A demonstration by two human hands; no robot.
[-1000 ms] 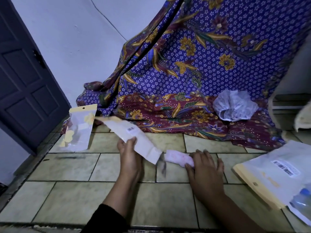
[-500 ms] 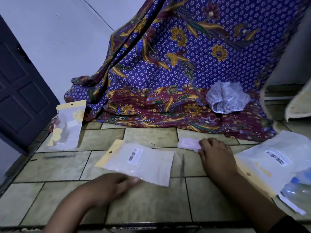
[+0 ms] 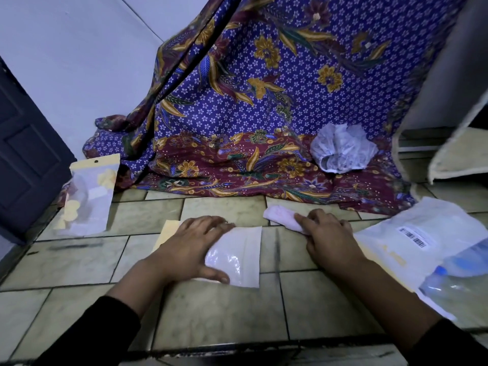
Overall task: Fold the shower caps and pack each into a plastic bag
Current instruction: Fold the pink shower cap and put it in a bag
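Far left of L hand: 1 packed bag (image 3: 88,196) w/ yellow header, flat on tiled floor (image 3: 227,313), against a dark door (image 3: 29,165); contents pale/yellowish, can't tell exactly what.

L hand (image 3: 190,249): fingers spread, palm pressed flat on 1 empty plastic bag (image 3: 239,256) on the tiles. Yellow header sticks out left of the hand, clear part to its right. Thumb lies over bag's near edge.

Between hands: bare tile, dark grout line, nothing in the way.

R hand (image 3: 328,239): fingers curled down, pinching/pressing 1 folded shower cap (image 3: 281,216), whitish-pink roll on floor just ahead-left of the knuckles. Cap apart from the empty bag, not inside.

Beyond both hands: batik cloth (image 3: 264,114), purple/maroon, hangs down and spreads onto floor. On it, ahead of R hand, 1 crumpled unfolded cap (image 3: 343,149), well apart.

Right of R hand: stack of bags (image 3: 422,233) w/ barcode label, touching the forearm; count unclear. Blurry bottle (image 3: 459,276) lies on the stack's near part.

Count: caps 2 loose, hands 2, both sleeves black.
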